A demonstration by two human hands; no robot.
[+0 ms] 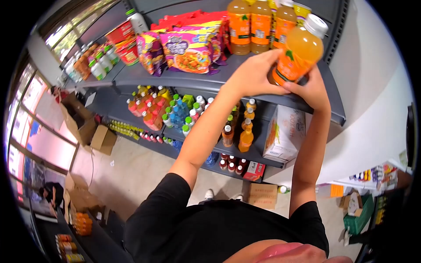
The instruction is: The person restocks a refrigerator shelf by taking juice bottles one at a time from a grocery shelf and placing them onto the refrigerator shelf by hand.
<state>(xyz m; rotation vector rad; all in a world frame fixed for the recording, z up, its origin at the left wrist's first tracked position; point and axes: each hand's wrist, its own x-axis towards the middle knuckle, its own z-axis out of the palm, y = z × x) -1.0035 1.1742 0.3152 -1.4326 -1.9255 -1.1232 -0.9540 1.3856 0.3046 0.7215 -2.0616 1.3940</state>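
A bottle of orange drink (303,46) with a white cap and an orange label is held in both hands at the right end of the upper shelf. My left hand (258,75) closes round its lower left side. On the lower right side, my right hand (312,89) grips it too, its thumb across the label near the base. The bottle leans to the right. Just behind my left hand stand similar orange drink bottles (260,27) in a row. Left of them lie purple and yellow noodle packets (188,48).
Red noodle tubs (127,51) and more bottles (101,65) line the upper shelf (175,83) farther left. Lower shelves hold blue bottles (177,111) and a white carton (285,133). A cardboard box (263,195) sits by my feet, and a person (52,195) is at far left.
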